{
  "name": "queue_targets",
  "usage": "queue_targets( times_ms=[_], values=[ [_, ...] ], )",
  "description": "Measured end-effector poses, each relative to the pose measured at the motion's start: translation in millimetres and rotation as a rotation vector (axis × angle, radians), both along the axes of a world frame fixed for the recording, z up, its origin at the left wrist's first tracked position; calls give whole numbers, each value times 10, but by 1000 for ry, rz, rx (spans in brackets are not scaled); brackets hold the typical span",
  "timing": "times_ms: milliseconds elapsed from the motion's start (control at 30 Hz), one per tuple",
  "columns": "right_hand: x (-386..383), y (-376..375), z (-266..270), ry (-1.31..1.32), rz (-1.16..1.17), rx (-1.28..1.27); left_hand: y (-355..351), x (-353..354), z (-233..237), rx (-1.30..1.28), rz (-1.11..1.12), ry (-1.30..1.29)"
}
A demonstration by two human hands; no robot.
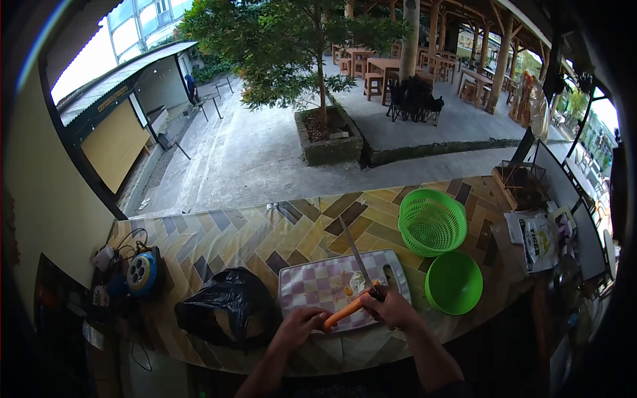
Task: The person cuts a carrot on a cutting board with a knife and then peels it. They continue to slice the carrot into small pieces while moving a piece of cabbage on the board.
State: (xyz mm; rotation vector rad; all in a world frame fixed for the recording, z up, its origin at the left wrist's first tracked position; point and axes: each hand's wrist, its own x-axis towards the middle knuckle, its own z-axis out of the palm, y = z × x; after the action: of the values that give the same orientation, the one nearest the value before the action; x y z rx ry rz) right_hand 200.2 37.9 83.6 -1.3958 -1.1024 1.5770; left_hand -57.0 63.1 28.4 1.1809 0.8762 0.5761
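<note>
An orange carrot (346, 312) is held low over the near edge of a pink-and-white checkered cutting board (302, 282). My left hand (304, 326) pinches the carrot's left end. My right hand (391, 308) is closed around the handle of a knife (353, 249), whose long blade points up and away from me. The carrot's right end meets the fingers of that hand; whether they also grip it cannot be made out. Pale and orange scraps (357, 283) lie on the board near the blade.
A green colander (432, 222) and a green bowl (454, 283) stand right of the board. To its left sits a black plastic bag (229, 306). A blue cable reel (141, 272) is at the far left, and packets (539, 242) lie at the right.
</note>
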Motion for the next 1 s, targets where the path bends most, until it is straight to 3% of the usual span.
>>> queue_targets(
  times_ms=[200,300,367,433,500,600,700,833,1000],
  values=[
    [-106,-83,-113,53,11,67,8,-36,5,79,-4,218],
    [-115,-116,-172,90,-41,101,-24,-66,-196,87,101,-3],
    [-108,-167,-136,96,-49,92,-38,-58,-366,286,118,-200],
    [-101,-185,-27,80,-11,87,-37,-43,-225,167,100,-358],
    [-98,-177,-8,9,15,84,-27,-72,-10,-264,36,-466],
    [-132,-141,-36,-61,59,91,-76,-137,23,-176,-194,-384],
    [-209,-94,-137,-153,47,118,-94,7,85,-92,-327,-29],
    [-259,-119,-80,-516,-115,303,-227,114,49,-334,-165,-503],
    [-414,-438,163,-706,59,402,-294,120,89,-301,-25,-593]
  ],
)
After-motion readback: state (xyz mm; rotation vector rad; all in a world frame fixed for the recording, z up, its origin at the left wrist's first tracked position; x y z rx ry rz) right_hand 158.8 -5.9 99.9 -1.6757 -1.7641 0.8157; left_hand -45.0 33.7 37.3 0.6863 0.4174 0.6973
